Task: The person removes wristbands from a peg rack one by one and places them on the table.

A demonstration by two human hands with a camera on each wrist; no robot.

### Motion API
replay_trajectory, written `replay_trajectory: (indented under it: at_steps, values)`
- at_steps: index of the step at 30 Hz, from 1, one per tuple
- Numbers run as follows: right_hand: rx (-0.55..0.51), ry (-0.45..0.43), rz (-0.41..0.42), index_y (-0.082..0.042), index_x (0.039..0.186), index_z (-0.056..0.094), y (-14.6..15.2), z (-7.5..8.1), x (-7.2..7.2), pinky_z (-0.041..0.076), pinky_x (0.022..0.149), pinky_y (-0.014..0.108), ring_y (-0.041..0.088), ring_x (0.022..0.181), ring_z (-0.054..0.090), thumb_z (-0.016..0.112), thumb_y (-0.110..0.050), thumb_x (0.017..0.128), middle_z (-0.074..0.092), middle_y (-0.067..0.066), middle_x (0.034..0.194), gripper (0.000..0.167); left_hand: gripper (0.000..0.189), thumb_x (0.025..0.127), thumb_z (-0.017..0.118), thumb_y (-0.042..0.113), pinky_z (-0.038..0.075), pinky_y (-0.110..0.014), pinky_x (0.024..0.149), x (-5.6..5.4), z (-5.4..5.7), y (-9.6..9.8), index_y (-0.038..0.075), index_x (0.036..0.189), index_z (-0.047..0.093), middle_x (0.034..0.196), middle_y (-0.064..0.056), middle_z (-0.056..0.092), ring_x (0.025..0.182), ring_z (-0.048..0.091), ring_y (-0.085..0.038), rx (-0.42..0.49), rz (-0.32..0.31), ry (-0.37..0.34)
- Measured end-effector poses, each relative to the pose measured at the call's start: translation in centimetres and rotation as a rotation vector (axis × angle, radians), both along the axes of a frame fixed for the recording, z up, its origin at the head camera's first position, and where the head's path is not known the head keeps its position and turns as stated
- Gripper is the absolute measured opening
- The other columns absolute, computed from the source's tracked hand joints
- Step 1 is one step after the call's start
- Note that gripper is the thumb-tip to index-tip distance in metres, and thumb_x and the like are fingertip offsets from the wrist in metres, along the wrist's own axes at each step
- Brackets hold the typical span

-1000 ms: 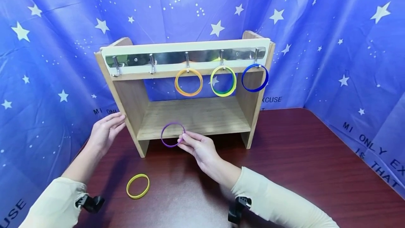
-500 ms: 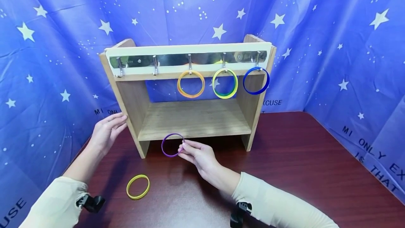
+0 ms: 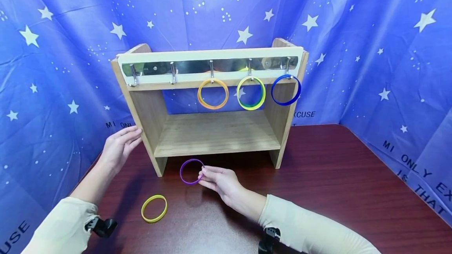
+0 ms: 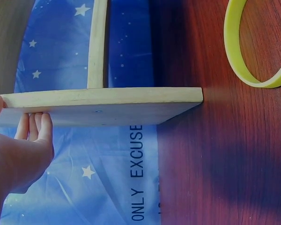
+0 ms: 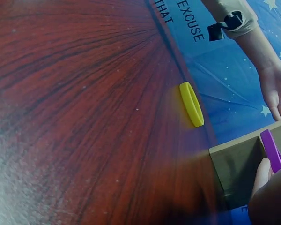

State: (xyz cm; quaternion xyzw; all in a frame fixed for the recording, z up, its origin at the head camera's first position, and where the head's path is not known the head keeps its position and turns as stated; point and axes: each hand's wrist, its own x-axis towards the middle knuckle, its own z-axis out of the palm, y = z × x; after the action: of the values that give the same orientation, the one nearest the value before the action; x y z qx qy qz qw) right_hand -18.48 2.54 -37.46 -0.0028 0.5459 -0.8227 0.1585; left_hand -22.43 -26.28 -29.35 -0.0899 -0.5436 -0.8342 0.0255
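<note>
My right hand (image 3: 222,183) pinches a thin purple wristband (image 3: 181,172) between thumb and fingers, in front of the wooden rack's (image 3: 215,148) lower board. The band also shows edge-on as a purple strip (image 5: 272,151) in the right wrist view. Against the rack's left side panel rests my left hand (image 3: 118,148), its fingers (image 4: 46,126) fairly straight on the outer face and the thumb at the front edge. A yellow wristband (image 3: 143,210) lies flat on the table between the forearms.
A metal strip with several hooks (image 3: 173,73) runs across the rack's top. Orange (image 3: 199,99), yellow-green (image 3: 263,99) and blue (image 3: 299,89) wristbands hang from its middle and right hooks; the two left hooks are bare. Blue starry cloth (image 3: 197,11) surrounds the dark red table (image 3: 335,175).
My right hand has lowered the purple wristband toward the table, from the rack's lower board to below it. The left hand stays against the side panel. The camera view has shifted slightly.
</note>
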Motion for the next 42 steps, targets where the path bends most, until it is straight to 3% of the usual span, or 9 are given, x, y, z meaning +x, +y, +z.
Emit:
replay_trajectory:
  at_steps: [12,19,28,42]
  values:
    - [0.114,-0.11,0.123,0.014,0.12,0.056,-0.6,-1.0,0.2,0.058,0.091,0.036,0.017,0.09,0.07,0.06,0.002,0.091,0.072,0.005,0.084,0.032,0.027,0.095,0.048,-0.007,0.058,-0.017,0.079,-0.1,-0.1,-0.1,0.01,0.088,0.068,0.089,0.002,0.069,0.088,0.068,-0.006,0.03,0.001,-0.01]
    - [0.154,-0.129,0.154,0.015,0.118,0.058,-1.0,-2.0,0.4,0.06,0.087,0.035,0.016,0.084,0.071,0.061,0.004,0.089,0.072,0.021,0.098,0.031,0.027,0.094,0.049,-0.006,0.058,-0.017,0.079,-0.1,0.0,-0.1,0.011,0.088,0.069,0.09,0.002,0.069,0.088,0.067,-0.006,0.024,0.006,-0.021]
    - [0.254,-0.008,0.228,0.017,0.114,0.06,-1.5,-2.6,0.8,0.061,0.082,0.036,0.014,0.076,0.07,0.062,0.005,0.088,0.07,0.029,0.097,0.029,0.026,0.094,0.05,-0.006,0.057,-0.016,0.079,-0.1,0.1,-0.1,0.011,0.088,0.069,0.09,0.003,0.069,0.089,0.066,-0.006,0.016,0.016,-0.022]
    - [0.352,0.076,0.277,0.013,0.109,0.065,-2.0,-3.0,0.7,0.063,0.073,0.035,0.015,0.069,0.07,0.065,0.006,0.085,0.068,0.034,0.097,0.025,0.025,0.094,0.05,-0.006,0.058,-0.016,0.079,-0.1,0.1,0.1,0.011,0.088,0.069,0.09,0.002,0.069,0.088,0.067,-0.005,0.022,0.014,-0.013]
